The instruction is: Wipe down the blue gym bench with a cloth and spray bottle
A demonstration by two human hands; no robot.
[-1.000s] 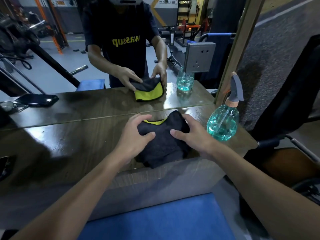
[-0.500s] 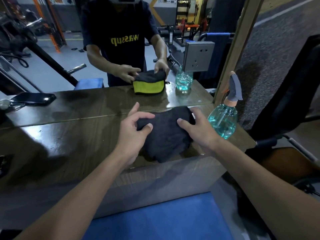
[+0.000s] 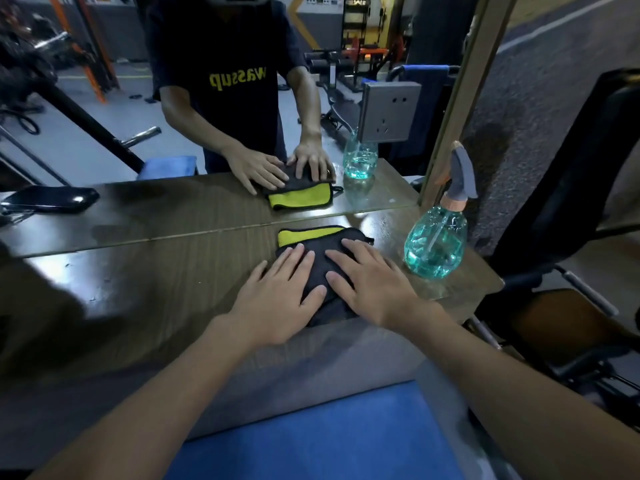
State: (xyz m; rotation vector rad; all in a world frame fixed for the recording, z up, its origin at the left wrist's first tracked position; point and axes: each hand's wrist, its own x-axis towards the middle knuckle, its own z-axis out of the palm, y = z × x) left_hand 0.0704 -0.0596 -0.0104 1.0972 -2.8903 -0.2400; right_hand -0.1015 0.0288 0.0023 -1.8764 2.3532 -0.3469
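Note:
A folded dark cloth [image 3: 320, 268] with a yellow-green edge lies flat on the wooden ledge [image 3: 156, 282] below a wall mirror. My left hand [image 3: 277, 299] and my right hand [image 3: 370, 285] both press down on the cloth with straight fingers. To the right of the cloth stands a clear spray bottle [image 3: 434, 244] of teal liquid with a grey trigger head. The blue gym bench [image 3: 311, 441] pad shows at the bottom, under my arms.
The mirror [image 3: 173, 116] reflects a person, the cloth and the bottle. A dark phone [image 3: 52, 199] appears in the mirror at the left. A grey socket box [image 3: 388, 112] sits on the mirror frame. Black gym equipment [image 3: 571, 237] stands to the right.
Both hands have gone from gripping the bunched cloth to pressing it flat. The cloth now lies folded, with its yellow edge showing at the far side.

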